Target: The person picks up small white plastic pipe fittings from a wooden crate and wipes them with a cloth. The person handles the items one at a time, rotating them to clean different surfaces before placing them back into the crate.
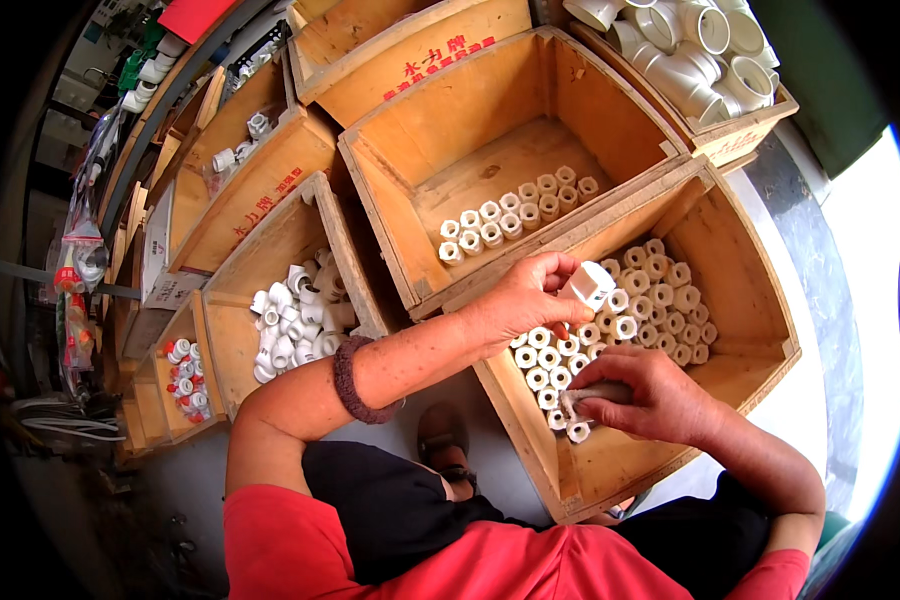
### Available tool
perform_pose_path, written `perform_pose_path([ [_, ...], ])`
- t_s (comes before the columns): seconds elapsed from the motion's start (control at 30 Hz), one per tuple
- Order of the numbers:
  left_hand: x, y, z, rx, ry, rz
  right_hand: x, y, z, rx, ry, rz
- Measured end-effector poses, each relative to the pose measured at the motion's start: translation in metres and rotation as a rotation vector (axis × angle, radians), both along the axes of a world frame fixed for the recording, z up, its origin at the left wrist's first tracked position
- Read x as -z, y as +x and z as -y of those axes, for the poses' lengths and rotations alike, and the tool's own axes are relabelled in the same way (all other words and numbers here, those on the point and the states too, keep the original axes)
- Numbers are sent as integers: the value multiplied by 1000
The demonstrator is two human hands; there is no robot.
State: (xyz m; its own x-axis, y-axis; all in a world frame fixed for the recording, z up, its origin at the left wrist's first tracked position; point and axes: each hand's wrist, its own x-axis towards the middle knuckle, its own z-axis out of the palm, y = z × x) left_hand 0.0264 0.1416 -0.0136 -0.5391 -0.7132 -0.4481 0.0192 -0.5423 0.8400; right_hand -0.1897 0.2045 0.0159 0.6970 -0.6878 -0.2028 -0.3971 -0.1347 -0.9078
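Observation:
A white plastic pipe fitting (591, 285) with a faceted end is pinched between the thumb and fingers of my left hand (526, 300). Below it stands a near wooden box (748, 255) with rows of similar white fittings (662, 295) on end, their round openings facing up. My right hand (660, 395) is closed around a greyish-brown rag (602, 394), low over the front rows. Whether the rag touches the fittings beneath, I cannot tell. My right palm hides part of the box's contents.
Beyond, a second wooden box (450, 110) holds rows of upright fittings (511, 218). A box of loose white elbows (295, 325) stands left, near small red-and-white fittings (187, 380). Large white pipe fittings (705, 60) fill a crate at the back right.

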Motion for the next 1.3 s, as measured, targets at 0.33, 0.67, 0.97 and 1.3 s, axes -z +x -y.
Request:
perform_pose_path([
  [0.33,4,-2,-2,-19,-11,-18,-2,5,-5,-18,22,3],
  [0.67,1,0,-6,-9,-6,-60,-5,6,-7,17,122,-15],
  [0.97,1,3,-5,7,-6,-13,-10,5,-2,158,373,15],
  [1.3,-21,20,21,-176,-113,-119,-28,-30,45,503,277,321],
])
